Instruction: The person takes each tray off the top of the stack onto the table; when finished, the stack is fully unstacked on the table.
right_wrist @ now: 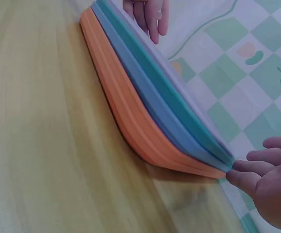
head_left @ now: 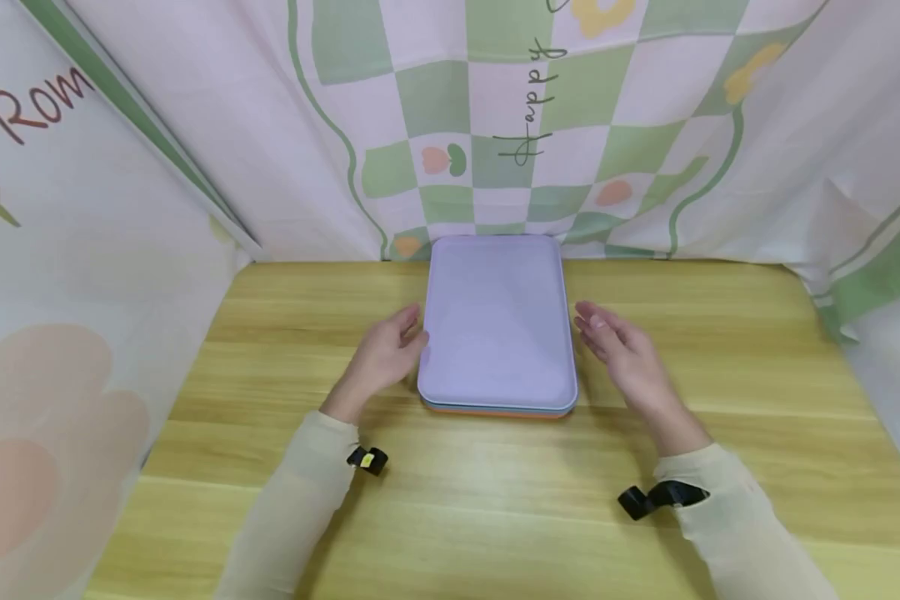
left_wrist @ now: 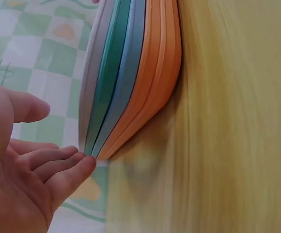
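A stack of shallow rectangular trays lies flat on the wooden table in the head view. Its top is a lavender tray. Edge-on, the left wrist view reveals a green tray, a blue tray and, lowest, orange trays. My left hand is beside the stack's left edge, fingers extended and thumb apart; whether the fingertips touch it I cannot tell. On the opposite side, my right hand is held near the right edge with fingers straight, a small gap showing in the head view. Neither hand grips anything.
Behind the stack hangs a green-and-white checkered curtain, down to the table's back edge. More printed cloth borders the left side. The wooden table extends around the stack. Both wrists wear black straps.
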Tool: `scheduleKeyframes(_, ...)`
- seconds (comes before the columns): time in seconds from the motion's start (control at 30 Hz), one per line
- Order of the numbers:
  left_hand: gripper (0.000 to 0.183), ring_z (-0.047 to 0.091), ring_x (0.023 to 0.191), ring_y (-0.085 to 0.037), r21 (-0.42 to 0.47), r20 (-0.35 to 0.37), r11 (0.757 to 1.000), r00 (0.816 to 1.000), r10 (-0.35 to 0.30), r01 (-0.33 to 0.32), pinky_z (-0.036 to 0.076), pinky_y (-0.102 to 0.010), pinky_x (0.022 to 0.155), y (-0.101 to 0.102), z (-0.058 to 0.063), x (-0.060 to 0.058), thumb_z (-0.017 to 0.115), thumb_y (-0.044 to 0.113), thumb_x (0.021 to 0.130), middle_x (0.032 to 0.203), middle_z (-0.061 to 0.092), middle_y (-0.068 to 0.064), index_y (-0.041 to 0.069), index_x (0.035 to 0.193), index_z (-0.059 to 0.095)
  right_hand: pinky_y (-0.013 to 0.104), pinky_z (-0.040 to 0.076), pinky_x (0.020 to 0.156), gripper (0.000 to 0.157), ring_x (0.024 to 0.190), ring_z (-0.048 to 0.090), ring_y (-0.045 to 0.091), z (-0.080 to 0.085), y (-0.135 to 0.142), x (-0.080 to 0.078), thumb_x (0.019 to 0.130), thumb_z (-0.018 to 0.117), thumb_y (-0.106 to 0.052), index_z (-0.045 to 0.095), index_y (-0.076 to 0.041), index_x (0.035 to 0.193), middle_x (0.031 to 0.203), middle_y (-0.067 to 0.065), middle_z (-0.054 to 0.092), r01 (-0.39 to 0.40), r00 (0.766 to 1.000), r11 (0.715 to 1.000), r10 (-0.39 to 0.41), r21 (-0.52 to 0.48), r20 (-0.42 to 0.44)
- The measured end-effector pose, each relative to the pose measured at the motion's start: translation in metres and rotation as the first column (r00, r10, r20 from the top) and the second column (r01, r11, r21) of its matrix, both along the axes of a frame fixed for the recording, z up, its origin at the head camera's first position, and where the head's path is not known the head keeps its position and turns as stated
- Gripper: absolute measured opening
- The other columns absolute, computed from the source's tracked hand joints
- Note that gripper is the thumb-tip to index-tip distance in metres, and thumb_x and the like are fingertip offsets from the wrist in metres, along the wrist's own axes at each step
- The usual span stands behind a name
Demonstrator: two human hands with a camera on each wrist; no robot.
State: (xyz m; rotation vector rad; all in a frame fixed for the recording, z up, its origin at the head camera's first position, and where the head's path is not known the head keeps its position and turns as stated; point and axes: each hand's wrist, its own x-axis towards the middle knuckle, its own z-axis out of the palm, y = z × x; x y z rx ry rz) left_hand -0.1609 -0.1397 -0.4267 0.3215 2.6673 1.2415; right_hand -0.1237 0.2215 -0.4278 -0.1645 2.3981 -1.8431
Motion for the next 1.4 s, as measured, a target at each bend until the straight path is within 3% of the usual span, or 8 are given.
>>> scheduleKeyframes(0.27,0.060,0.059,0.146,-0.034,-0.028,0.051,0.999,0.998,-0.028,0.030,0.052,-0.045,0.120,0.007,-0.008,-0.004,0.058,0.022,0.109,0.161,0.056,-0.021,0.001,0.164,0.043,0.037,0.041,0.125,0.058,0.159,0.035,0.045,-0.018,-0.003,-0.008,0.119,0.037,-0.025,0.029,0.007,0.167,0.173,0.028,0.031,-0.002,0.995,0.999,0.008,-0.053,0.101)
scheduleKeyframes(0.33,0.060,0.059,0.146,-0.034,-0.026,0.057,0.999,0.998,-0.030,0.031,0.053,-0.045,0.120,0.008,-0.009,-0.005,0.058,0.021,0.109,0.160,0.056,-0.021,0.001,0.164,0.044,0.033,0.043,0.124,0.057,0.159,0.037,0.043,-0.022,-0.002,-0.010,0.119,0.039,-0.023,0.030,0.006,0.167,0.173,0.026,0.032,0.004,0.994,0.999,0.000,-0.036,0.106)
scheduleKeyframes(0.53,0.061,0.060,0.144,-0.034,-0.012,0.068,1.000,0.997,-0.026,0.027,0.053,-0.045,0.119,0.010,-0.012,-0.010,0.060,0.016,0.108,0.159,0.057,-0.023,-0.002,0.163,0.043,0.006,0.045,0.110,0.056,0.157,0.042,0.040,-0.032,-0.001,-0.015,0.116,0.047,-0.020,0.035,0.002,0.167,0.169,0.026,0.042,0.020,0.997,0.997,-0.025,0.069,0.076)
scheduleKeyframes(0.7,0.060,0.065,0.137,-0.030,-0.021,0.032,0.999,0.999,-0.028,0.029,0.056,-0.043,0.115,0.012,-0.015,-0.012,0.058,0.010,0.104,0.154,0.062,-0.022,-0.003,0.161,0.045,0.005,0.044,0.110,0.055,0.157,0.041,0.039,-0.036,-0.002,-0.015,0.114,0.051,-0.011,0.037,0.003,0.165,0.168,0.027,0.042,0.019,0.998,0.997,-0.023,0.072,0.052)
scheduleKeyframes(0.87,0.060,0.070,0.115,-0.025,-0.026,-0.015,0.999,1.000,-0.024,0.023,0.061,-0.041,0.100,0.012,-0.014,-0.011,0.056,0.005,0.099,0.142,0.071,-0.019,-0.002,0.159,0.050,0.002,0.042,0.107,0.053,0.156,0.043,0.038,-0.039,-0.004,-0.015,0.114,0.051,-0.012,0.040,0.002,0.164,0.167,0.025,0.044,0.030,0.999,0.996,-0.033,0.084,0.034)
scheduleKeyframes(0.97,0.061,0.069,0.111,-0.024,-0.001,-0.015,1.000,1.000,-0.005,0.005,0.062,-0.041,0.098,0.011,-0.013,-0.010,0.056,0.003,0.097,0.141,0.072,-0.019,-0.002,0.158,0.051,0.002,0.041,0.108,0.053,0.157,0.042,0.037,-0.040,-0.005,-0.016,0.114,0.052,-0.013,0.041,0.000,0.164,0.167,0.023,0.044,0.035,0.999,0.995,-0.038,0.094,0.037)
scheduleKeyframes(1.27,0.063,0.064,0.140,-0.036,0.092,0.076,0.994,0.996,0.054,-0.061,0.057,-0.042,0.114,0.001,-0.011,-0.009,0.054,0.001,0.097,0.152,0.060,-0.029,-0.010,0.158,0.045,0.002,0.043,0.105,0.054,0.156,0.044,0.036,-0.040,-0.007,-0.016,0.113,0.056,-0.014,0.042,-0.001,0.164,0.165,0.022,0.047,0.056,0.996,0.995,-0.061,0.086,0.057)
scheduleKeyframes(1.4,0.062,0.064,0.139,-0.038,0.137,0.119,0.985,0.989,0.093,-0.109,0.058,-0.043,0.112,-0.008,-0.010,-0.009,0.054,-0.001,0.098,0.152,0.060,-0.031,-0.010,0.158,0.045,0.003,0.045,0.105,0.055,0.155,0.044,0.036,-0.039,-0.007,-0.016,0.112,0.057,-0.013,0.042,-0.001,0.164,0.165,0.022,0.047,0.057,0.996,0.995,-0.063,0.084,0.059)
